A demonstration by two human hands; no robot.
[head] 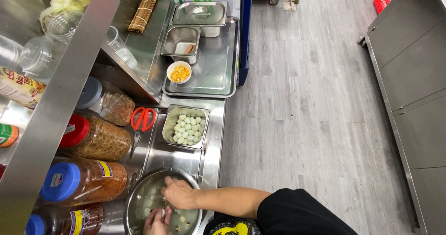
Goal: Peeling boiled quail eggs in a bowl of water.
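right hand (179,193): inside the round steel bowl (139,195), fingers curled down over the contents. Whether it grips anything I can't tell.
left hand (157,222): low in the same bowl, at the frame's bottom edge, fingertips bunched around a small pale egg (159,212); looks like a pinch, partly cropped.
hand relation: both in the bowl, right above left in the picture, almost touching. Right forearm comes in from the right, black sleeve (297,212) behind it.
bowl contents: small pale quail eggs (147,211) in water with bits of speckled shell. They lie directly under and between the hands; left is nearer the pinched one. Eggs too small to read a long axis.
peeled eggs: a rectangular steel pan (169,123) holds a heap of peeled quail eggs (188,129), straight ahead of the bowl on the worktop (216,137), near, not touching. Right hand is the closer one.
scissors (142,120): orange handles, just left of that pan.
jars: three lying on their sides to the left, red-lidded jar (95,137), blue-lidded jar (81,180), another blue lid below.
further out: steel tray (218,70) carrying a small bowl of yellow food (179,72), an open steel pan with one sausage, and a lidded pan (199,13).
bamboo mat (143,12): rolled, on the shelf, top left.
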